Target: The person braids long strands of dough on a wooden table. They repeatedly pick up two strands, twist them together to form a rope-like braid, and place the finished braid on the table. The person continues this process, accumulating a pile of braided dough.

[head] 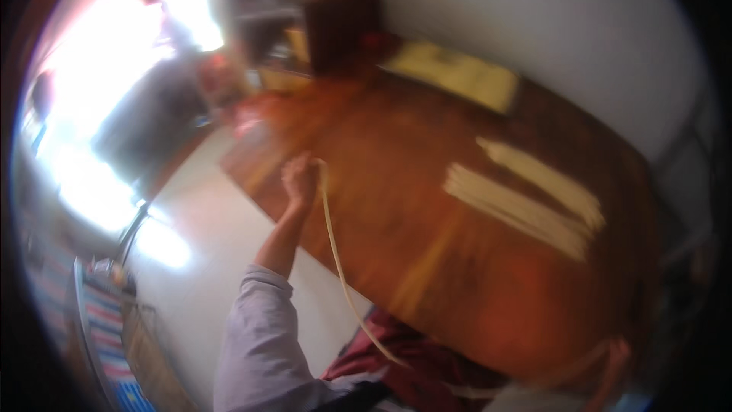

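Observation:
My left hand is shut on one end of a long, pale, flexible strand, above the left edge of a brown wooden table. The strand sags down past the table's near edge and across my lap. It then runs right, blurred, towards my right hand. That hand is low at the right over the table's near end, its fingers closed around the strand's other stretch. Two flat bundles of similar pale strands lie on the table, a wider one and a narrower one beyond it.
A yellow flat slab or board lies along the wall. A dark box and red items stand at the table's far end. To the left are a pale floor, a dark seat and a striped surface.

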`<action>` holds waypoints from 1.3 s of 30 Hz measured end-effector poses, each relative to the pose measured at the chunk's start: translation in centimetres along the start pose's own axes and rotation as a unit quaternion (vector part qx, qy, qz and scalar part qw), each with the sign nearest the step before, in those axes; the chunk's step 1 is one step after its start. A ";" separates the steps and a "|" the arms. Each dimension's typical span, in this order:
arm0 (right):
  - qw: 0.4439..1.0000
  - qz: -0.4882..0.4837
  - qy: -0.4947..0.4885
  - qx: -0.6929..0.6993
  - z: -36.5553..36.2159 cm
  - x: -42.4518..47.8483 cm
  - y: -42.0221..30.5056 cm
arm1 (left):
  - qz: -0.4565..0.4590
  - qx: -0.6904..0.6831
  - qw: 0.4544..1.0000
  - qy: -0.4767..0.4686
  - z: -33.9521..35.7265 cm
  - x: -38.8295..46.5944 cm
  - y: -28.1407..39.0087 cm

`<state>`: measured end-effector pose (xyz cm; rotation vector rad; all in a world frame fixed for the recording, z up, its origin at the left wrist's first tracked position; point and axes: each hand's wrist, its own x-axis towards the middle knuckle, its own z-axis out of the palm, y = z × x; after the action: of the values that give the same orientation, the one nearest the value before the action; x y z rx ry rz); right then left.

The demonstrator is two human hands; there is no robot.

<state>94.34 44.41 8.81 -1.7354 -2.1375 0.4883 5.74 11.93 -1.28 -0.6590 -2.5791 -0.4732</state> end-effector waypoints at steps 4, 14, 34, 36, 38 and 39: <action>0.973 -0.204 0.101 0.024 18.5 -6.4 1.7 | 0.009 0.048 0.997 -0.055 7.7 -9.9 1.9; 0.952 -0.102 0.184 -0.220 22.2 11.8 -0.9 | -0.028 0.292 0.951 0.094 11.1 -1.9 -5.7; 0.905 -0.286 -0.306 0.074 6.5 1.1 -8.8 | 0.411 -0.188 0.656 -0.604 -20.4 -14.9 13.7; 0.953 -0.224 -0.168 0.113 -4.8 -1.4 -10.1 | 0.503 -0.205 0.649 -0.533 -27.8 -7.2 14.1; 0.935 -0.216 0.065 0.272 -11.2 1.7 -7.2 | 0.218 -0.417 0.768 -0.435 -24.9 -0.7 7.1; 0.910 -0.174 0.136 0.351 -12.9 4.0 -4.1 | 0.100 -0.533 0.769 -0.338 -23.2 2.6 3.5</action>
<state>96.11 48.14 22.29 -0.9376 -1.7099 0.7441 12.99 6.02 20.40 -1.7034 -2.5579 -1.9907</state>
